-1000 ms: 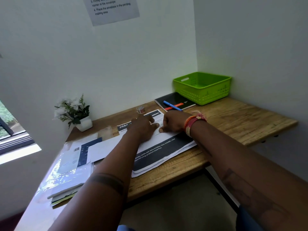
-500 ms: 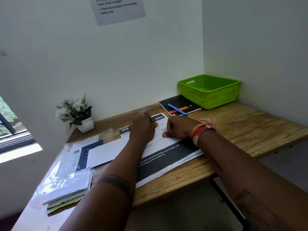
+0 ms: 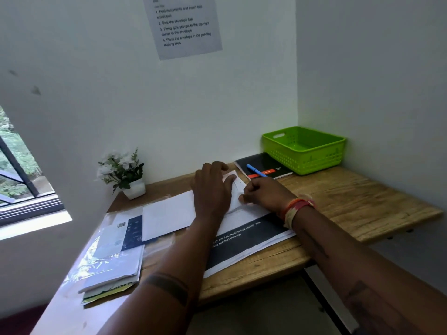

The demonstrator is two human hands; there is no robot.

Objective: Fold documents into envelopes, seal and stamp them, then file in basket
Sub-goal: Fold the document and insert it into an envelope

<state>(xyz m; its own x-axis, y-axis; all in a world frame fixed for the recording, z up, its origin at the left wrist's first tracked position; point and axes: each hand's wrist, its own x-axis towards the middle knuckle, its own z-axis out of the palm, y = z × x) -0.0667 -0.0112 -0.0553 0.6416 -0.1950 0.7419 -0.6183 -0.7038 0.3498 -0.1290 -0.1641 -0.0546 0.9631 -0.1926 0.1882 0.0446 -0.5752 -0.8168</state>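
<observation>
Wooden desk (image 3: 362, 204) carries everything. Against its back right corner sits the green basket (image 3: 303, 148). Left of the basket lies the printed document (image 3: 246, 235), folded over. On it the left hand (image 3: 212, 189) presses with fingers flat together; the right hand (image 3: 263, 193) pinches the paper's fold.

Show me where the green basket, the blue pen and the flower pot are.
green basket (image 3: 307, 163), head view, on its front wall.
blue pen (image 3: 256, 170), head view, on the middle of its barrel.
flower pot (image 3: 135, 189), head view, on its white side.
</observation>
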